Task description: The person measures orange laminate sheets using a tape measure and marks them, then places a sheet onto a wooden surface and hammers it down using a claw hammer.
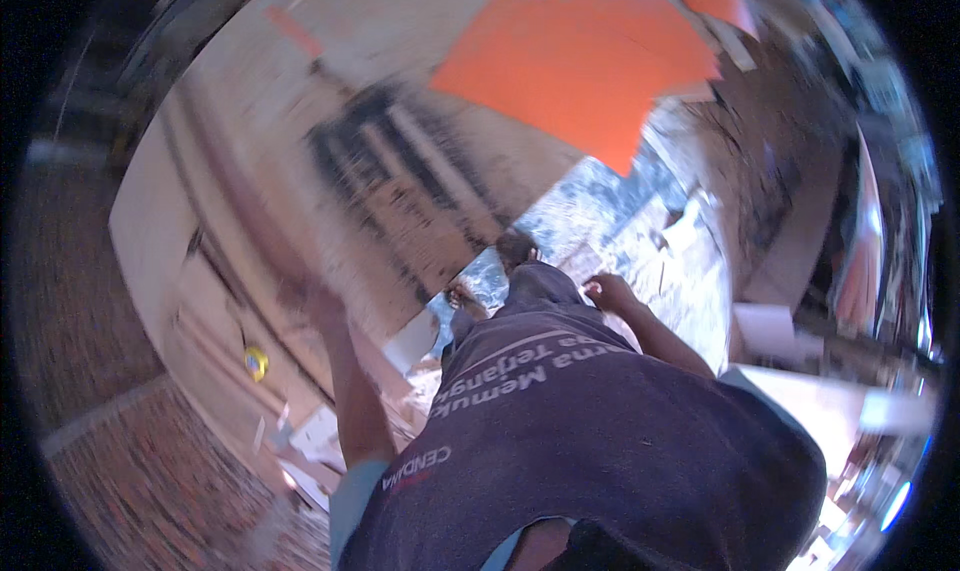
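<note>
My left hand [312, 299] reaches forward on the left, low over the pale wooden board [270, 101], beside a long reddish-brown strip [235, 186]. Motion smears its fingers, and whether they touch the strip I cannot tell. By my right hip hangs my right hand [612, 293], its fingers curled in, with nothing visible in them. A small round yellow thing [257, 363], perhaps a tape measure, lies on the board to the left of my left forearm.
Bright orange sheets [580, 61] lie at the far side. Dark streaks [390, 156] mark the board's middle. Pale scraps and panels [765, 326] clutter the right. A brick surface [160, 481] borders the lower left. My feet are below, near a bluish patch [590, 206] of floor.
</note>
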### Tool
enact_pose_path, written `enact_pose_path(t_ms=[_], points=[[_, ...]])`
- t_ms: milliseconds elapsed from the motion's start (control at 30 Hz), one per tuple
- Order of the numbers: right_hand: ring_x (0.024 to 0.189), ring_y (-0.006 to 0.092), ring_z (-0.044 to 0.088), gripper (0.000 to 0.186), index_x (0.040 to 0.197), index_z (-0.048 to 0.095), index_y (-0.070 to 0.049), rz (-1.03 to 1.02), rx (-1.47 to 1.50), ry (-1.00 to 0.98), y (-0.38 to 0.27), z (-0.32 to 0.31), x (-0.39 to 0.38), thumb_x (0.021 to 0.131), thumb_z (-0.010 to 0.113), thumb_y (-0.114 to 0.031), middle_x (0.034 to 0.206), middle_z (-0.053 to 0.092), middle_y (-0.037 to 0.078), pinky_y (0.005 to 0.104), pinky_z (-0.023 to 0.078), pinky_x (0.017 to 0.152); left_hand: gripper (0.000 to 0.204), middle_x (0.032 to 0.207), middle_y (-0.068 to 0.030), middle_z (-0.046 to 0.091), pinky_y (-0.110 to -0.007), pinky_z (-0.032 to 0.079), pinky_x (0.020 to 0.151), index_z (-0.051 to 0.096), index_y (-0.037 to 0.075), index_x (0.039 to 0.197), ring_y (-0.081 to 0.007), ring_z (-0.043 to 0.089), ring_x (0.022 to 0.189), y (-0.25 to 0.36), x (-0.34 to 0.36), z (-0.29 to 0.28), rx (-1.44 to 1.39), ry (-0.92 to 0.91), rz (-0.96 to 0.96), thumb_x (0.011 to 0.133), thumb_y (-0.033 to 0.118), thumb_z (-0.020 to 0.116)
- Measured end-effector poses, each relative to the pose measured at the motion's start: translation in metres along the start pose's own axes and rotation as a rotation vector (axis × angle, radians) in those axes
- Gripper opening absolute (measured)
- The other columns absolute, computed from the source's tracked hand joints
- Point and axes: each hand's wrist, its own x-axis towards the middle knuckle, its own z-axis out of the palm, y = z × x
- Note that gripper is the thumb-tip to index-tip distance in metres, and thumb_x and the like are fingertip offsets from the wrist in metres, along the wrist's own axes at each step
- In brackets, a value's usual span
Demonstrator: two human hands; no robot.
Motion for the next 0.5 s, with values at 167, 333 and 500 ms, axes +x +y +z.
enact_pose_path(t_ms=[167,333,500], points=[[0.085,0.0347,0.069,0.023,0.099,0.074,-0.01,0.235,0.141,0.36,0.114,0.013,0.014,0.086,0.062,-0.024,0.095,0.072,0.018,0.0418,0.054,0.077,0.045,0.116,-0.0228,0.06,-0.051,0.04,0.098,0.059,-0.001,0.121,-0.0392,0.056,0.109,0.133,-0.013,-0.095,-0.127,0.249,0.073,0.093,0.035,0.06],[0.062,0.0137,0.062,0.02,0.098,0.072,-0.006,0.371,0.917,0.56,0.182,-0.041,0.116,0.088,0.066,-0.022,0.077,0.068,0.005,0.0314,0.048,0.055,0.022,0.074,-0.0112,0.059,-0.036,0.046,0.058,0.06,0.001,0.079,-0.0232,0.056,0.065,0.228,-0.053,-0.141,-0.623,0.099,0.244,0.09,0.019,0.068],[0.074,0.0126,0.062,0.026,0.111,0.064,-0.014,0.511,1.487,0.421,0.219,-0.137,0.209,0.094,0.062,-0.033,0.091,0.069,0.003,0.0349,0.048,0.064,0.022,0.078,-0.0087,0.066,-0.032,0.049,0.059,0.068,-0.004,0.093,-0.0156,0.06,0.067,0.412,-0.081,-0.162,-0.851,-0.695,0.245,0.091,0.018,0.069]])
